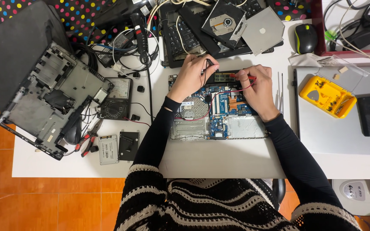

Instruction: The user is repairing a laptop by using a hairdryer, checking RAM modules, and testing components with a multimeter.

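Probes in both fists: my left hand (192, 73) pinches the black probe (207, 64), my right hand (258, 87) the red probe (241, 76). Both tips point inward along the memory slot's (224, 77) long side-to-side axis at the far edge of the laptop motherboard (219, 112), which lies between my hands.

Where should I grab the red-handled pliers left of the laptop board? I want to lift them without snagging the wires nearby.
Take the pliers by the two red handles, which lie at the lower left end toward the table's front edge. Come from the front, fingers closing across both handles. The metal nose points up-right toward the multimeter and its wires, so that end looks more crowded, as far as this view shows.
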